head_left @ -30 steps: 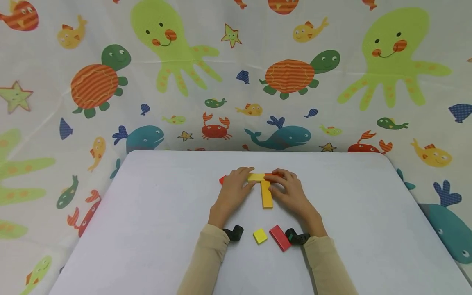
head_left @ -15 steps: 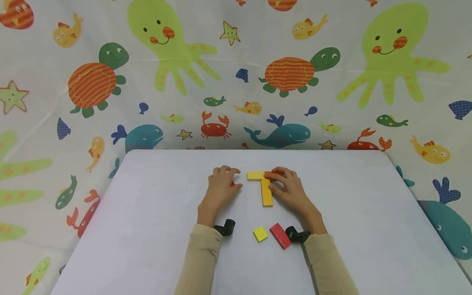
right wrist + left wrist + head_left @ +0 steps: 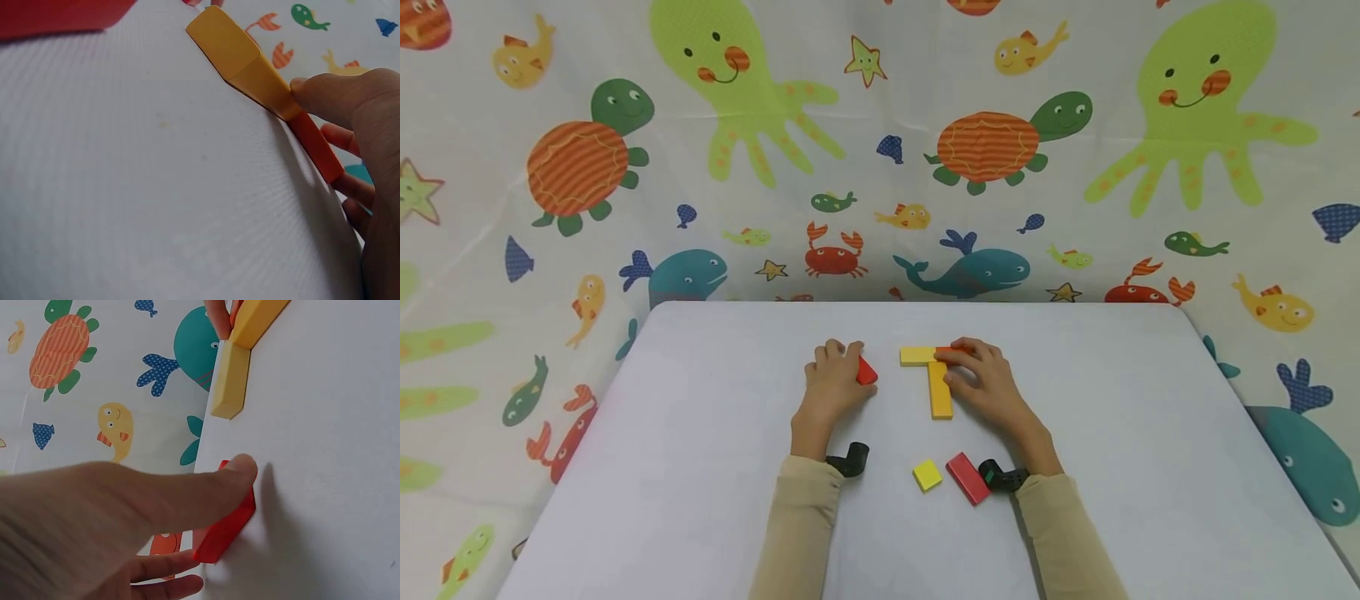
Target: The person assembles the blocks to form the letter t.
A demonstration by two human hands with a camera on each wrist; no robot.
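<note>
My left hand (image 3: pixel 827 379) holds a red block (image 3: pixel 867 371) between thumb and fingers. In the left wrist view the thumb lies across that red block (image 3: pixel 231 525), covering part of it. Right of it, a pale yellow block (image 3: pixel 917 357) and an orange-red block (image 3: pixel 951 350) lie end to end, with an amber block (image 3: pixel 940 392) pointing toward me from their join. My right hand (image 3: pixel 992 383) has its fingers curled at the orange-red block, partly hiding it. In the right wrist view its thumb touches the amber block (image 3: pixel 269 84), and fingertips sit behind the orange-red block (image 3: pixel 315 147).
Nearer me on the white table (image 3: pixel 700 467) lie a small yellow square block (image 3: pixel 927 475) and a red rectangular block (image 3: pixel 967 478), close to the right wrist camera (image 3: pixel 1000 477). A sea-animal printed cloth (image 3: pixel 880 167) hangs behind the table's far edge.
My left hand has left the pale yellow block and moved left to the red block, which now shows between its thumb and fingers. The right hand stays at the joined blocks.
</note>
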